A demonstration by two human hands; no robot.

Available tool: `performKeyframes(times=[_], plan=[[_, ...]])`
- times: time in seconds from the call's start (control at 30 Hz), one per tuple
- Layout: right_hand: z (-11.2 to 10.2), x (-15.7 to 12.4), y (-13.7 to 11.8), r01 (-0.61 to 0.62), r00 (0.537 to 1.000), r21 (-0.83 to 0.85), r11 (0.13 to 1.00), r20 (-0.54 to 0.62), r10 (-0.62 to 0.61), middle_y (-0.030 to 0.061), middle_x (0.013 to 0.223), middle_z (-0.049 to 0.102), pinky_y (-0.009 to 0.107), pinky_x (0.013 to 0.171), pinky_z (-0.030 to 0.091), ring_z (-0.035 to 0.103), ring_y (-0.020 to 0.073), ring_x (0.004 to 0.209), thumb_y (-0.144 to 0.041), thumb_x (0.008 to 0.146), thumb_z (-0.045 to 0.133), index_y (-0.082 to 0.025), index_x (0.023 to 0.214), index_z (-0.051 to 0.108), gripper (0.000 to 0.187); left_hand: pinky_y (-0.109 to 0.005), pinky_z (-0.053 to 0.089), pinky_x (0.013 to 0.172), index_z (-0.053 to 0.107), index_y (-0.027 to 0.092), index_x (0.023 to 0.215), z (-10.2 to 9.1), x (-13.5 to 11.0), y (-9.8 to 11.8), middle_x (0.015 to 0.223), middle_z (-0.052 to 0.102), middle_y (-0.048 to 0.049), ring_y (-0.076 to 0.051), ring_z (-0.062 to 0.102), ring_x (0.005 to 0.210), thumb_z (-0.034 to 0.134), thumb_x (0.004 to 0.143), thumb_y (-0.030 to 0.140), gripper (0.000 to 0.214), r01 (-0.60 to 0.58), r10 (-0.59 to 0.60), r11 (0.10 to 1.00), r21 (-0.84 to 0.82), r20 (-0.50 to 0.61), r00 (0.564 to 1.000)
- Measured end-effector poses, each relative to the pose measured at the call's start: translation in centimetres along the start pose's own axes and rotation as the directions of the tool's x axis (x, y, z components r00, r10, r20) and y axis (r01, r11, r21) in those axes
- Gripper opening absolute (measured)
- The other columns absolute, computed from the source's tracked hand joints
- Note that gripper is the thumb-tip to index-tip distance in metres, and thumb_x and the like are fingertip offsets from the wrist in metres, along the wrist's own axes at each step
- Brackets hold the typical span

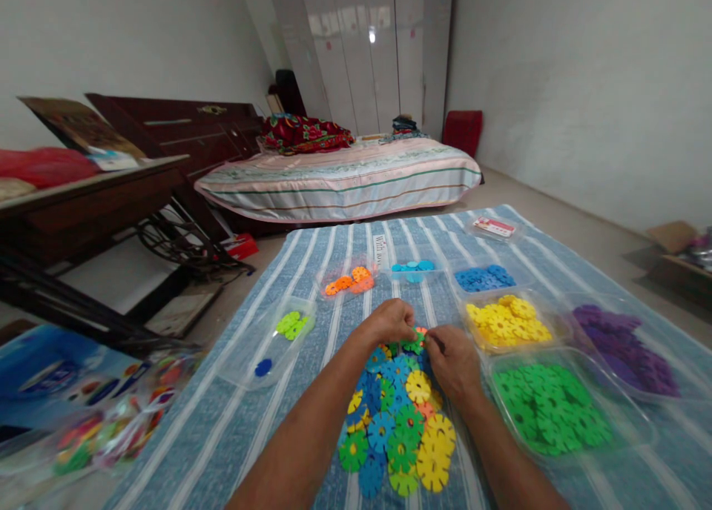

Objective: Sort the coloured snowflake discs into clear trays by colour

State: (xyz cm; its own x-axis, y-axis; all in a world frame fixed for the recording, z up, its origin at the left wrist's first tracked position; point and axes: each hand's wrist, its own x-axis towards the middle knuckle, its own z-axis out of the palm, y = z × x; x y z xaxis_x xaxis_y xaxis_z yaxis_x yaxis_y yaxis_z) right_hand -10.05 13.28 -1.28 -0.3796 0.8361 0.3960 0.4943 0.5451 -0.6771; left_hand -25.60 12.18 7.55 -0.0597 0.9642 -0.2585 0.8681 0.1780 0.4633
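Note:
My left hand (pixel 394 320) is closed in a pinch above the far end of a mixed heap of toothed snowflake discs. At its fingertips is a green snowflake disc (pixel 412 341). Close beside it, my right hand (pixel 455 363) has its fingers curled and pressed together; whatever they grip is hidden. An orange-red disc edge shows between the two hands. Toward me spreads the heap, with blue discs (pixel 381 431), yellow discs (pixel 437 451) and green discs (pixel 408 423) overlapping on the striped cloth (pixel 300 428).
Clear tubs hold yellow discs (pixel 509 323), green discs (pixel 550 406), purple discs (pixel 623 350) and blue discs (pixel 483 278) on the right. Others hold light-blue discs (pixel 412 267), orange discs (pixel 350 281) and lime discs (pixel 291 325). A lidded box (pixel 495 227) lies farther back, before a bed (pixel 345 180).

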Motion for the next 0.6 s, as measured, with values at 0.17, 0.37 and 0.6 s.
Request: performKeyframes(times=[0.17, 0.37, 0.6], plan=[[0.0, 0.0, -0.1, 0.014, 1.0, -0.001, 1.0, -0.001, -0.014, 0.0037, 0.072, 0.062, 0.027, 0.066, 0.035, 0.054, 0.0164, 0.073, -0.027, 0.081, 0.045, -0.019, 0.075, 0.066, 0.023, -0.017, 0.037, 0.049, 0.061, 0.012, 0.056, -1.1, 0.0, 1.0, 0.05, 0.053, 0.004, -0.008, 0.049, 0.051, 0.066, 0.059, 0.019, 0.009, -0.009, -0.004, 0.975, -0.224, -0.058, 0.998], [0.0, -0.1, -0.3, -0.069, 0.996, 0.001, 0.998, -0.052, 0.068, 0.004, 0.077, 0.064, 0.027, 0.061, 0.035, 0.054, 0.0168, 0.07, -0.028, 0.081, 0.044, -0.02, 0.085, 0.066, 0.024, -0.02, 0.045, 0.059, 0.065, 0.013, 0.08, -2.0, -1.2, 6.3, 0.068, 0.063, 0.0, -0.009, 0.056, 0.06, 0.064, 0.067, 0.031, 0.023, -0.165, 0.247, 0.733, -0.66, 0.032, 0.968], [-0.1, 0.1, 0.0, -0.009, 1.0, 0.034, 0.999, 0.022, 0.008, 0.0037, 0.071, 0.062, 0.027, 0.067, 0.035, 0.053, 0.0162, 0.072, -0.029, 0.081, 0.047, -0.019, 0.074, 0.066, 0.023, -0.028, 0.046, 0.076, 0.067, 0.015, 0.082, -1.5, -0.5, 4.3, 0.086, 0.067, -0.007, -0.02, 0.061, 0.086, 0.059, 0.068, 0.015, 0.017, -0.008, 0.028, 0.99, 0.141, -0.143, 0.989]])
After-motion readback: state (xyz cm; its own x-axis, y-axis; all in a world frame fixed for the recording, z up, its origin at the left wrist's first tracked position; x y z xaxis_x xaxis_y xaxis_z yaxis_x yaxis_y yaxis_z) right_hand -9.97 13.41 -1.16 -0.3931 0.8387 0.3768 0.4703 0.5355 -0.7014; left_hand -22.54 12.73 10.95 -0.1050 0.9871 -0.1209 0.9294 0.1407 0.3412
